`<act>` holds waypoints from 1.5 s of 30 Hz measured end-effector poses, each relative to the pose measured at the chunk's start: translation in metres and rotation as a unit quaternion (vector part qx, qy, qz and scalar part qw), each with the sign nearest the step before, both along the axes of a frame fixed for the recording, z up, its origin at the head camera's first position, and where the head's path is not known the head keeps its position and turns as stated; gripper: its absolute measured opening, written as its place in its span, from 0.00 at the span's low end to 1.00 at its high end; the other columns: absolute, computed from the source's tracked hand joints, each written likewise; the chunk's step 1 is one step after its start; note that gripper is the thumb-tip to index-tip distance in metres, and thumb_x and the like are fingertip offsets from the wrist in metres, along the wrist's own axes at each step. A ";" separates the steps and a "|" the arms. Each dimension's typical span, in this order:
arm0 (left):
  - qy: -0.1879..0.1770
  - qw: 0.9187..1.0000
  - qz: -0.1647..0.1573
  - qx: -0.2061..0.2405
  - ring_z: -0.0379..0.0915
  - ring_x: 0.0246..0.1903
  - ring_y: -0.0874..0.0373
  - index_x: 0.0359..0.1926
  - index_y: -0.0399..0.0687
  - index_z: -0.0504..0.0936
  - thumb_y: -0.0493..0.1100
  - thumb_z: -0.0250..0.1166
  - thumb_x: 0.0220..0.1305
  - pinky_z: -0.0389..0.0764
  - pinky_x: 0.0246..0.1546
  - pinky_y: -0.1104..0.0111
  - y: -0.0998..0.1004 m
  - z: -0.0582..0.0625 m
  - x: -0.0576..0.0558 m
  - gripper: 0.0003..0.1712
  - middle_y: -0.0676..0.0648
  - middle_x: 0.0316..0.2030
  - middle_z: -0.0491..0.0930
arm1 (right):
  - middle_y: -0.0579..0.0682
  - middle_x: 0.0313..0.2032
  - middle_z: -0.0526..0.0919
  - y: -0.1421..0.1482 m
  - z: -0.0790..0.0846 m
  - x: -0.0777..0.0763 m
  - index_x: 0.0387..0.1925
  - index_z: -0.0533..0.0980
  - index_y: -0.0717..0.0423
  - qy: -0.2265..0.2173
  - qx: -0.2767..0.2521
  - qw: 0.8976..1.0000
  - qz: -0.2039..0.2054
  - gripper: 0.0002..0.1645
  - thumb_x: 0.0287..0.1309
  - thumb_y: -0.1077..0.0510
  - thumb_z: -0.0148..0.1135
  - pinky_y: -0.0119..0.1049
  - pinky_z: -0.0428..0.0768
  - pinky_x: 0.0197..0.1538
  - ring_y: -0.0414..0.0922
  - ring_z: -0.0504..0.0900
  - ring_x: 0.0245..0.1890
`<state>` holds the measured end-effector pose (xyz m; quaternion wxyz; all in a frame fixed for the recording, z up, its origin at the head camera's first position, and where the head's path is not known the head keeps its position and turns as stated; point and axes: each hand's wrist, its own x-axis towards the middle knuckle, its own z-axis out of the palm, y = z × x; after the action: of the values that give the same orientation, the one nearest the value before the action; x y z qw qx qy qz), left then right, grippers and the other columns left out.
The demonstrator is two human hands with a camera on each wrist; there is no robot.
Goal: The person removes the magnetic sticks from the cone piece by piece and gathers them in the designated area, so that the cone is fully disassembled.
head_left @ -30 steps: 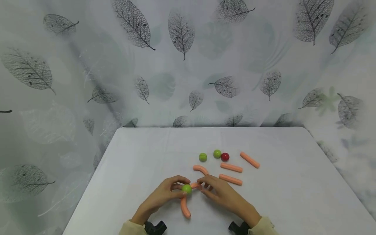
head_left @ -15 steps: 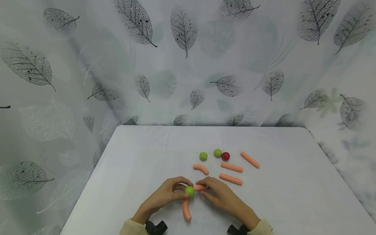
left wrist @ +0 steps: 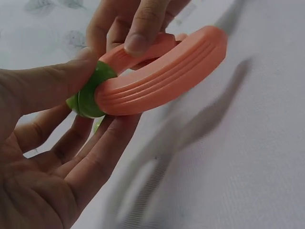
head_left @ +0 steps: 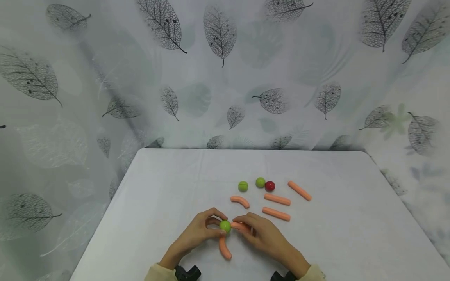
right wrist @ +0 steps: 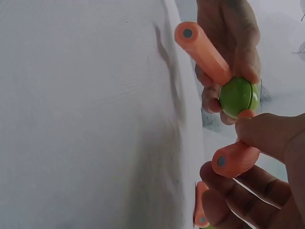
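My left hand (head_left: 207,225) holds a green ball (head_left: 225,226) between thumb and fingers. From the ball a curved orange rod (head_left: 225,248), ribbed along its side, sticks out toward the near edge; in the left wrist view this rod (left wrist: 167,74) meets the ball directly. My right hand (head_left: 263,236) pinches a second curved orange rod (head_left: 240,226) between thumb and fingers. In the right wrist view one end of that rod (right wrist: 235,160) shows a grey disc, while its other end, partly behind the thumb, appears to touch the ball (right wrist: 234,98).
Farther back on the white table (head_left: 168,179) lie a grooved green ball (head_left: 243,186), another green ball (head_left: 260,182) touching a red ball (head_left: 270,186), a loose curved rod (head_left: 240,201), and straight orange rods (head_left: 277,199) to the right. A leaf-print curtain (head_left: 197,97) hangs behind.
The right hand's grip on its rod has shifted and more of the rod shows beside the ball. The lower rod's free end has swung slightly right. The loose pieces lie as before.
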<state>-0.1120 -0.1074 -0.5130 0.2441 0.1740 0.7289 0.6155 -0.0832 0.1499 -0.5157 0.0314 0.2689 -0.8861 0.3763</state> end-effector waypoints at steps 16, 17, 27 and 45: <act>0.034 0.999 0.003 -0.029 0.85 0.51 0.55 0.54 0.47 0.86 0.42 0.75 0.63 0.85 0.47 0.69 -0.002 -0.005 0.001 0.18 0.42 0.56 0.83 | 0.35 0.41 0.80 0.005 0.007 -0.001 0.56 0.83 0.39 -0.010 0.059 0.998 0.025 0.18 0.67 0.57 0.69 0.26 0.75 0.38 0.28 0.72 0.35; 0.038 0.999 0.001 -0.030 0.85 0.51 0.55 0.55 0.47 0.86 0.42 0.75 0.63 0.84 0.48 0.69 -0.003 -0.005 0.001 0.19 0.43 0.56 0.83 | 0.34 0.41 0.80 0.005 0.007 -0.001 0.56 0.84 0.38 -0.013 0.059 0.998 0.028 0.17 0.67 0.56 0.69 0.26 0.76 0.39 0.28 0.72 0.35; 0.048 0.998 0.014 -0.041 0.84 0.51 0.54 0.57 0.46 0.86 0.43 0.75 0.64 0.82 0.51 0.69 -0.010 -0.005 -0.003 0.21 0.45 0.55 0.84 | 0.33 0.44 0.83 0.006 0.005 0.001 0.55 0.83 0.36 -0.008 0.062 0.997 0.042 0.17 0.68 0.55 0.69 0.30 0.80 0.42 0.27 0.75 0.38; -0.011 0.996 0.088 -0.026 0.82 0.55 0.57 0.59 0.41 0.80 0.44 0.76 0.63 0.83 0.45 0.72 -0.021 0.000 -0.007 0.26 0.38 0.61 0.80 | 0.33 0.38 0.79 0.001 0.000 0.002 0.41 0.84 0.41 0.009 0.148 0.989 -0.019 0.11 0.67 0.41 0.67 0.29 0.78 0.37 0.28 0.73 0.34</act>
<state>-0.1186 -0.1283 -0.5131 0.2009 0.0959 0.7548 0.6170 -0.0814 0.1510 -0.5159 0.0069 0.2571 -0.9366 0.2380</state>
